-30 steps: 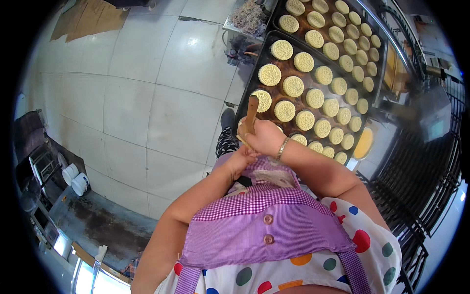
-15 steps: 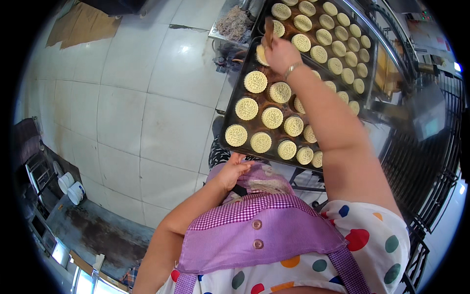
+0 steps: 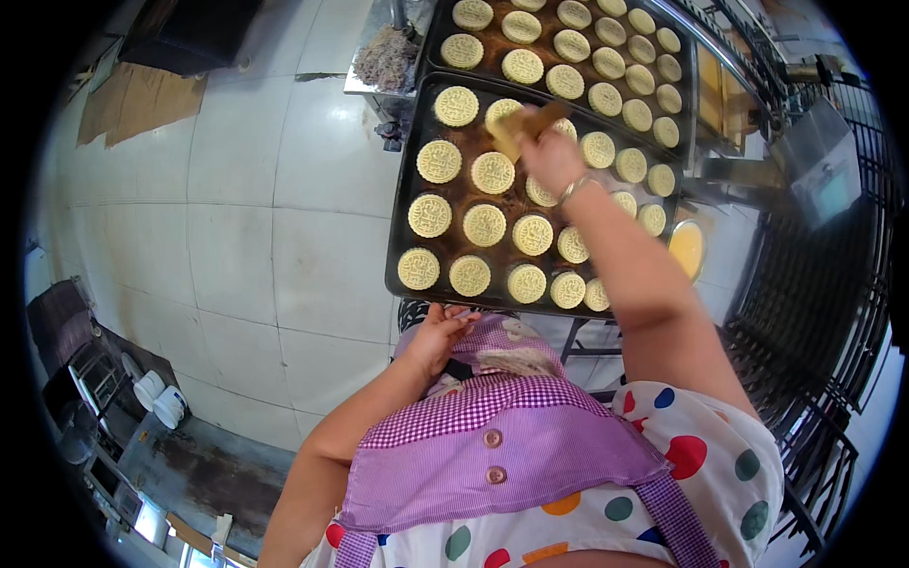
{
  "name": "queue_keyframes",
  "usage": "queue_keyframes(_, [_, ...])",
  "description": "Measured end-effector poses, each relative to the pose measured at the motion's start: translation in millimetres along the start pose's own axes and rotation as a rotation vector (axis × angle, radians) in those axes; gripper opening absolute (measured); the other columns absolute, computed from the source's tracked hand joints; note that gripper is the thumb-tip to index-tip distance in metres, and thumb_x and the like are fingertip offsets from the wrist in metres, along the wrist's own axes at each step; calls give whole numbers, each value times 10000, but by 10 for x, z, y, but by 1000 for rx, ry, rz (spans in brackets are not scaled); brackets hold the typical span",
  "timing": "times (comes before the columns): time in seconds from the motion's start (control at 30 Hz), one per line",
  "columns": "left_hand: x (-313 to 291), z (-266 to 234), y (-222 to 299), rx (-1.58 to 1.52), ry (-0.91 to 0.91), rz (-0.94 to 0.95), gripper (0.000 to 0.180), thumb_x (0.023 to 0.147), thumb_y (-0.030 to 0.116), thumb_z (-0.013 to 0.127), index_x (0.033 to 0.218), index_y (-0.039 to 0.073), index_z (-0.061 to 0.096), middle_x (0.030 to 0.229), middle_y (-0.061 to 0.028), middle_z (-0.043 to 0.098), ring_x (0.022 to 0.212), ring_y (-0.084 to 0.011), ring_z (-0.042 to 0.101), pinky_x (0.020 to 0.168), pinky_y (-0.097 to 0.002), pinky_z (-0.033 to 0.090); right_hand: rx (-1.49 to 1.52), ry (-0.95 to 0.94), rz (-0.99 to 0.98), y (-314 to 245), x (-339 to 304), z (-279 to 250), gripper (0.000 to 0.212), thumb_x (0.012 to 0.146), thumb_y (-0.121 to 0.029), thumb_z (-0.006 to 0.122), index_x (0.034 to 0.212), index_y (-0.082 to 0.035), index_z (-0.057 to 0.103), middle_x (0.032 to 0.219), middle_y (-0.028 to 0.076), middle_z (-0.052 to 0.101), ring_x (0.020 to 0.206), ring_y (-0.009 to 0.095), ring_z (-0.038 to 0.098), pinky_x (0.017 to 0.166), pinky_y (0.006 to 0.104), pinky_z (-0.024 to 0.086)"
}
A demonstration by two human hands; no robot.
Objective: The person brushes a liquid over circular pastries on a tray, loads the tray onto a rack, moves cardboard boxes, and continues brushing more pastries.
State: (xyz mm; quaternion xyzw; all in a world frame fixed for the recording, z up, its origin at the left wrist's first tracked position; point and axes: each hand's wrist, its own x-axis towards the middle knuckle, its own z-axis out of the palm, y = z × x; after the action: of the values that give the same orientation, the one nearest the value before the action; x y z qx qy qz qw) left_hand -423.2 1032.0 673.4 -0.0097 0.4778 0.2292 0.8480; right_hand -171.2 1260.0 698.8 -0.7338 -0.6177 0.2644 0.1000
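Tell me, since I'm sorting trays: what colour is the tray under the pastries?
Black, in the head view: the tray.

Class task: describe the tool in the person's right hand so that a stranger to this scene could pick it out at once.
Find the nearer dark baking tray of round stamped pastries. Over its far rows the right hand holds a wooden brush. It is the only flat brown tool there; everything around it is a pale round pastry.

Bright even light, floor-tile (image 3: 237,189) glare, strong fisheye bending, dark rim.
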Motion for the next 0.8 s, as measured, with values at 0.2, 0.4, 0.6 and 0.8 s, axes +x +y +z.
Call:
queue_keyframes(0.2, [115,182,-138,-61,66,-2,328,860,17,486,1163,110,402,1076,-68,551,1059,-253,554,863,-376,433,-285,-2,-467,205,-1020,255,296,881,-229,498,1162,-181,576,984,93,655,777,233,652,588,410,515])
queue_keyframes(0.4, [143,319,-171,-26,77,48,242,843,9,504,1072,85,480,1013,-77,598,1004,-269,584,849,-396,456,29,-237,21,942,-1770,182,307,869,-322,516,996,-60,614,803,174,651,730,344,633,634,436,511])
queue_keyframes(0.6, [165,407,-185,-7,193,46,163,862,29,499,1022,29,527,1004,-120,635,964,-271,611,833,-396,485,-192,33,261,2491,-1060,-1000,435,894,-412,503,950,-10,660,909,230,634,855,363,616,750,415,486])
queue_keyframes(0.8, [210,460,-200,-2,185,52,156,866,53,500,1013,31,546,1000,-119,637,961,-269,613,848,-392,476,130,-247,-24,2069,-2757,-587,335,896,-211,526,1230,-197,551,1161,67,610,1026,242,598,865,328,491])
